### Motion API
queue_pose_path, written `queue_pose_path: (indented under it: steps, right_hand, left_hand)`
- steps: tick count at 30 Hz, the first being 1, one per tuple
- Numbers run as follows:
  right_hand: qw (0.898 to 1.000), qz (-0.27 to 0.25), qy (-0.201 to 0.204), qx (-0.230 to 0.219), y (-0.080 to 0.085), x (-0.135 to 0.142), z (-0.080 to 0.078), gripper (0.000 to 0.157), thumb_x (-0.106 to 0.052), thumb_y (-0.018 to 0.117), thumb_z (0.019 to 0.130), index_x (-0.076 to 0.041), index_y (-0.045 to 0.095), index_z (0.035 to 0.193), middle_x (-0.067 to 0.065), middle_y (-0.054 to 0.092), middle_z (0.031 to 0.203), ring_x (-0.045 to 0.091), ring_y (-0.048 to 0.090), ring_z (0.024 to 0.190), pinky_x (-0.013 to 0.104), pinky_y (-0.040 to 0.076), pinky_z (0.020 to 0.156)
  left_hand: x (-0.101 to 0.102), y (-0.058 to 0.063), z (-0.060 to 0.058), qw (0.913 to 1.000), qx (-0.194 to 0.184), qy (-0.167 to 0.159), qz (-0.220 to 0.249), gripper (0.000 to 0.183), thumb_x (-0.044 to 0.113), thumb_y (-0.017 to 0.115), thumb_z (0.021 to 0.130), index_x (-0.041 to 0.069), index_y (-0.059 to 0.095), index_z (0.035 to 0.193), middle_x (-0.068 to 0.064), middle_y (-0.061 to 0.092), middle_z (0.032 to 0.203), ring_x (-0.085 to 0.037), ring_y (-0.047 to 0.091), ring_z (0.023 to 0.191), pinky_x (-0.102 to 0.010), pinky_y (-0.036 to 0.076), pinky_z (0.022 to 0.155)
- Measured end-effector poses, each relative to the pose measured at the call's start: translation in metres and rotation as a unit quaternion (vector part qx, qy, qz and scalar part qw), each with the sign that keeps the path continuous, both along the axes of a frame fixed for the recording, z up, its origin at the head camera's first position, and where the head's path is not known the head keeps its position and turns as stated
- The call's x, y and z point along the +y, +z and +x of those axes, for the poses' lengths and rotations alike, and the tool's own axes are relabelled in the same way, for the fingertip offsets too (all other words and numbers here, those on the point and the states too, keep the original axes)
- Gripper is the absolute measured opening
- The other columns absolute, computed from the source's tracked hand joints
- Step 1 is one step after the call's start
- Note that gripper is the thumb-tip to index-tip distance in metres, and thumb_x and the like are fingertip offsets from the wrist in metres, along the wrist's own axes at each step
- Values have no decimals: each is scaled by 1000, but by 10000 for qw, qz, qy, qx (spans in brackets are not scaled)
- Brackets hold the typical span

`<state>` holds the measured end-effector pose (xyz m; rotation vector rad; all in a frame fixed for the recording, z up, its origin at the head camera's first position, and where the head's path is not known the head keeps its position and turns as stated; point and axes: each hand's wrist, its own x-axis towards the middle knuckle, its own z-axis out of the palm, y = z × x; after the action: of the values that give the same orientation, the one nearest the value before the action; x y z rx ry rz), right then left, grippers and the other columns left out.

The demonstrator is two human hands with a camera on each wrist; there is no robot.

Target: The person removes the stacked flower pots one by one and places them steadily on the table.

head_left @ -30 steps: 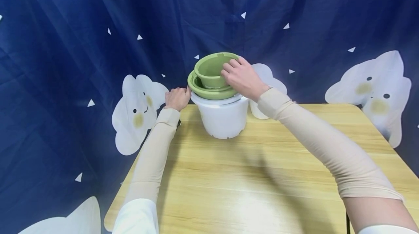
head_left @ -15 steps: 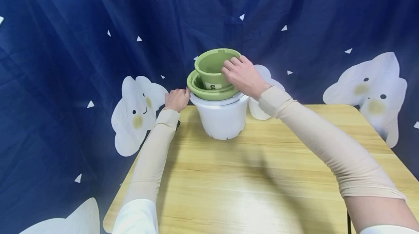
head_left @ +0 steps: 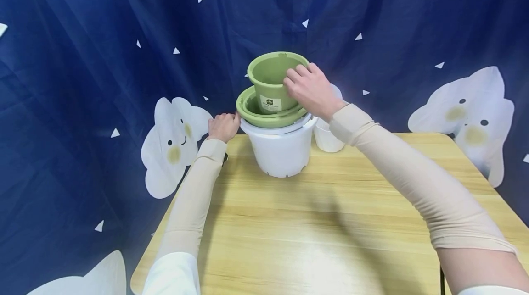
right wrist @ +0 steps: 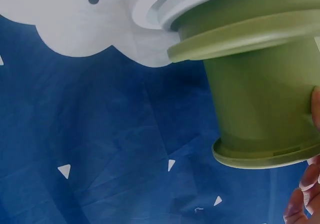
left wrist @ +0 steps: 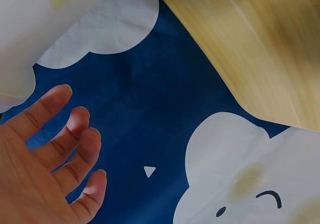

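A green flower pot (head_left: pixel 266 91) with a white label is gripped at its right rim by my right hand (head_left: pixel 312 87), fingers over the edge and thumb against the outer wall in the right wrist view. Its lower part sits inside a wider green pot (head_left: pixel 268 122), which is nested in a large white pot (head_left: pixel 281 153). My left hand (head_left: pixel 224 126) is at the left side of the stack, its thumb side right at the white rim. In the left wrist view its fingers (left wrist: pixel 82 149) reach out loosely below the white pot's wall (left wrist: pixel 30 34).
A smaller white pot (head_left: pixel 328 138) stands just right of the stack, partly behind my right hand. The stack is near the back edge of the wooden table (head_left: pixel 264 230). A blue curtain (head_left: pixel 215 19) with white clouds and triangles hangs behind and at the sides.
The inner green pot has risen in my right hand out of the wider one, and its white label has come into view. My left hand stays at the white rim.
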<state>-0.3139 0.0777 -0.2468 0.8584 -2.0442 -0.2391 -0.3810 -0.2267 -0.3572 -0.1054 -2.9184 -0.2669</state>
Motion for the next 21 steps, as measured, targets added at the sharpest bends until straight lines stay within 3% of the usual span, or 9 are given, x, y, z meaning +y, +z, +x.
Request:
queue_pose_path:
  steps: [10,21]
  right_hand:
    - [9995,-196,-32,241,15,9,2,22,-22,68,93,-2,67,101,12,61,97,34,57,92,43,42,77]
    - [9986,-448,-202,206,32,25,5,27,-25,70,92,0,66,102,14,62,101,36,57,96,45,42,79]
  left_hand:
    - [1,1,0,10000,-9,33,12,76,53,10,107,13,72,128,-18,68,135,-43,62,124,-65,41,105]
    - [3,1,0,10000,-21,2,63,77,53,9,107,13,71,129,-18,67,137,-44,61,126,-65,40,106]
